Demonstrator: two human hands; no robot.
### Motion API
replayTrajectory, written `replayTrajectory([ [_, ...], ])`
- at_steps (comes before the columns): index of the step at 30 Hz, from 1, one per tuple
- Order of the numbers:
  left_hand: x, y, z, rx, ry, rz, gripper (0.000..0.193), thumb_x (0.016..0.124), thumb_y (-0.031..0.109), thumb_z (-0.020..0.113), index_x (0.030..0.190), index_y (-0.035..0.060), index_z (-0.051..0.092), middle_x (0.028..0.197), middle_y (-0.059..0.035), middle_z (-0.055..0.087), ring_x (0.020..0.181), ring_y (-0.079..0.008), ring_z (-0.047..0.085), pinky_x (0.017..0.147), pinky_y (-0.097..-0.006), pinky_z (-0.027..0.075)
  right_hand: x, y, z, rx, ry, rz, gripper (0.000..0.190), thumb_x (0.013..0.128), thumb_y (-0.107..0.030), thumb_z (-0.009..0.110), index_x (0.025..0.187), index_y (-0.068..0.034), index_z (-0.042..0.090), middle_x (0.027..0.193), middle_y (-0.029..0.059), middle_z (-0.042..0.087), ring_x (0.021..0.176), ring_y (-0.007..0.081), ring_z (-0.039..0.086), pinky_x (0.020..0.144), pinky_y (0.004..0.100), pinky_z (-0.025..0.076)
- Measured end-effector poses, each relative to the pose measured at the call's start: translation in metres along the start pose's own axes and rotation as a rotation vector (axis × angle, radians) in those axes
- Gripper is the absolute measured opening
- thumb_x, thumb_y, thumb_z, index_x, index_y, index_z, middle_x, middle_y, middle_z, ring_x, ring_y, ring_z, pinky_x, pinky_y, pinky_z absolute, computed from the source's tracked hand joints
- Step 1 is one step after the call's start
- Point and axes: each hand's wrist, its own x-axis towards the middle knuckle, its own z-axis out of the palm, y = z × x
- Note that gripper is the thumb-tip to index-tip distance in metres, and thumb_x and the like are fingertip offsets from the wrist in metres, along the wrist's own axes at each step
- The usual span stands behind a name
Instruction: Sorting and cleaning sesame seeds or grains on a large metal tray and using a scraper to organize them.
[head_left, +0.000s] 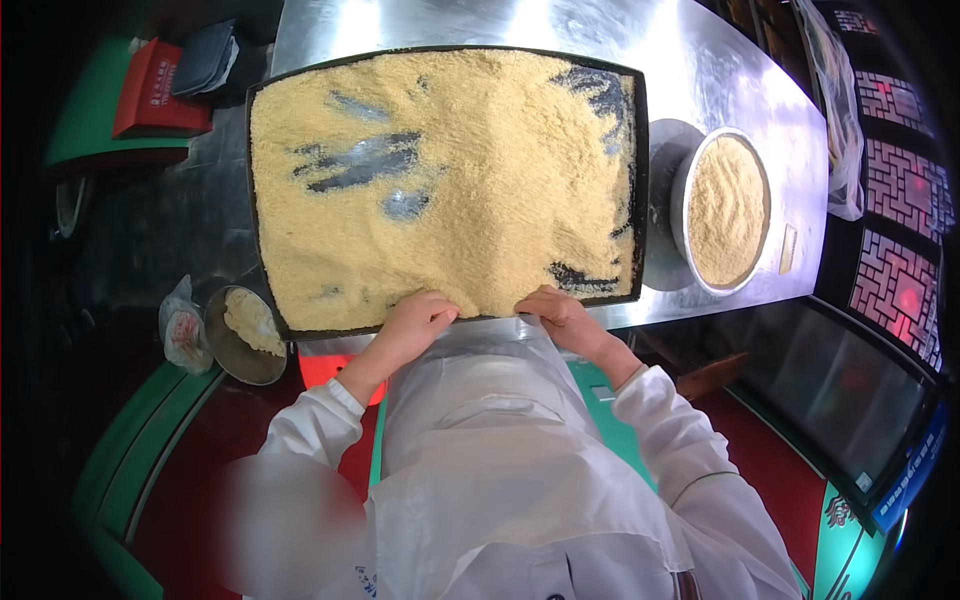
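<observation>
A large dark rectangular tray (641, 187) lies before me, covered with pale yellow crumbs (480, 180). Dark patches of its bottom show at the left centre and along the right side. My left hand (420, 319) rests at the near rim with fingers curled at the edge of the crumbs. A short way to its right, my right hand (556, 315) is at the same rim, fingers bent over it. Whether the fingers grip the rim or only the crumbs, I cannot tell. A round metal bowl (681, 202) of similar crumbs stands right of the tray.
The tray lies on a shiny steel table (795, 150). At the left are a metal bowl of pale dough or flour (217, 352), a plastic bag (185, 334) and a red box (161, 97). A small yellowish card-like piece (787, 250) lies beyond the right bowl.
</observation>
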Motion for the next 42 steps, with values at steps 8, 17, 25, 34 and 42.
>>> replayTrajectory([
  [8,0.032,0.0,0.008,0.023,0.09,-0.141,0.022,0.089,0.017,0.062,0.081,-0.0031,0.064,0.076,-0.0168,0.057,0.068,-0.0308,0.056,0.065,-0.0393,0.044,0.049,0.01,0.0,-0.024,-0.032,0.018,0.023,0.081,0.007,0.059,0.1,-0.001,0.068,0.097,0.0143,0.069,0.092,0.0363,0.063,0.084,0.0423,0.051],
  [17,0.044,0.072,-0.026,0.209,0.437,-0.1,0.018,0.09,0.018,0.06,0.086,0.0002,0.064,0.085,-0.0162,0.057,0.077,-0.0325,0.057,0.07,-0.0413,0.046,0.058,-0.017,-0.095,0.041,-0.025,-0.024,0.038,0.083,0.008,0.05,0.115,-0.004,0.065,0.106,0.0167,0.069,0.097,0.0319,0.066,0.087,0.038,0.052],
  [25,0.001,0.023,0.036,0.304,0.218,-0.038,0.016,0.089,0.016,0.059,0.082,0.0034,0.065,0.087,-0.0126,0.061,0.088,-0.0322,0.055,0.081,-0.0425,0.044,-0.028,0.057,-0.088,-0.053,-0.22,-0.066,0.04,0.074,0.013,0.048,0.105,-0.002,0.066,0.101,0.0155,0.065,0.102,0.0354,0.061,0.088,0.0402,0.05],
  [34,0.035,0.065,0.037,0.078,0.392,0.03,0.022,0.088,0.008,0.059,0.108,0.0039,0.066,0.109,-0.0133,0.062,0.106,-0.0331,0.056,0.093,-0.0414,0.045,0.058,-0.008,-0.025,0.096,-0.061,-0.258,0.053,0.076,0.014,0.049,0.124,-0.005,0.059,0.115,0.0183,0.062,0.109,0.0378,0.057,0.091,0.0412,0.048],
  [42,-0.068,-0.01,-0.075,0.473,0.858,-0.296,0.037,0.089,0.007,0.057,0.125,0.0016,0.055,0.126,-0.0202,0.053,0.118,-0.0386,0.049,0.101,-0.0441,0.041,0.054,-0.038,0.006,0.111,-0.383,-0.095,0.044,0.088,0.003,0.05,0.131,-0.005,0.056,0.119,0.0189,0.062,0.111,0.035,0.06,0.097,0.0386,0.046],
])
